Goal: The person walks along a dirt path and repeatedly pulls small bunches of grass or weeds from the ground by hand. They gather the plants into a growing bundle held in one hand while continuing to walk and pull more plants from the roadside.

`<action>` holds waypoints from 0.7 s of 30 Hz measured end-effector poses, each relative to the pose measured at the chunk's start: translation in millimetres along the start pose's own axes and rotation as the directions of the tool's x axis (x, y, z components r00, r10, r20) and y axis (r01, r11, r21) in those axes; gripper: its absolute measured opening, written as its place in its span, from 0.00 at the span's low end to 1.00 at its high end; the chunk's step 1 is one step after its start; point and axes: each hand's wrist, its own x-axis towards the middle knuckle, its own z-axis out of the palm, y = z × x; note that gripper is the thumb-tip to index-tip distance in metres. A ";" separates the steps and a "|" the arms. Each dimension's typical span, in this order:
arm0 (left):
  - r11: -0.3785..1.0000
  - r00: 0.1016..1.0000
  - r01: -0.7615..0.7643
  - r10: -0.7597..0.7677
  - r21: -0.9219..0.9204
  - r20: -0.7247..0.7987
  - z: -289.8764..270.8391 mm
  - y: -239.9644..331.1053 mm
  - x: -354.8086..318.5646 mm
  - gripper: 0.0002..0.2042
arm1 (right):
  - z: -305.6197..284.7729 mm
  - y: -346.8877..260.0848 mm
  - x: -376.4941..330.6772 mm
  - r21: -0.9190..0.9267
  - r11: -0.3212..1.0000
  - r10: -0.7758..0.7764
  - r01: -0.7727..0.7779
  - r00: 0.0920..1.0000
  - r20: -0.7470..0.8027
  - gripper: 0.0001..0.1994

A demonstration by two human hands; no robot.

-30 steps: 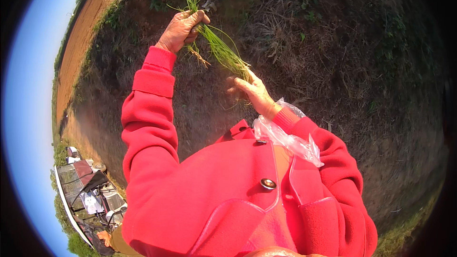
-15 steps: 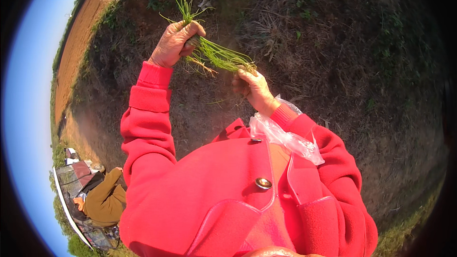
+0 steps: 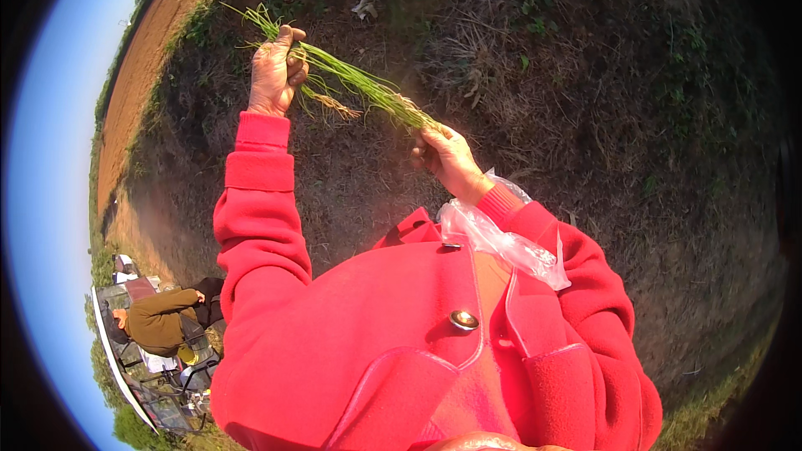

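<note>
A bunch of thin green chive-like plants (image 3: 359, 81) stretches between my hands above the dry ground. My left hand (image 3: 279, 73), upper left, is closed round it, and leaf tips stick out past the thumb. Some pale brown roots or dry strands hang off the bunch beside that hand. Lower and to the right, the fingers of my right hand (image 3: 449, 159) are closed on the other end, where the stems look paler. A crumpled clear plastic bag (image 3: 510, 244) hangs at my right forearm, against my red coat (image 3: 351, 342).
Dry grass and weeds cover the shaded ground (image 3: 543, 117) ahead. A pale scrap (image 3: 364, 8) lies beyond my hands. At the left, a person in a brown coat (image 3: 159, 319) is beside a vehicle with a light-edged roof (image 3: 117, 359). A ploughed field (image 3: 159, 50) stretches behind.
My left hand has moved left, drawing the bunch straighter and longer between my hands. My right hand has barely moved. The person in brown has shifted and more of the vehicle shows.
</note>
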 end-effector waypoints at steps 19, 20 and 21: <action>0.978 0.983 -0.051 0.084 0.200 -0.161 -69.5 52.8 -10.1 0.15 | -20.9 26.4 4.9 -0.925 0.319 -0.362 0.204 0.929 0.080 0.25; 0.976 0.987 0.001 0.034 0.219 -0.158 -65.8 48.8 -12.9 0.15 | -15.8 27.2 4.0 -0.967 0.126 -0.355 0.224 0.920 0.167 0.27; 0.969 0.992 0.036 -0.006 0.243 -0.124 -60.1 44.9 -16.5 0.15 | -10.1 27.0 2.1 -0.983 -0.072 -0.297 0.169 0.937 0.183 0.30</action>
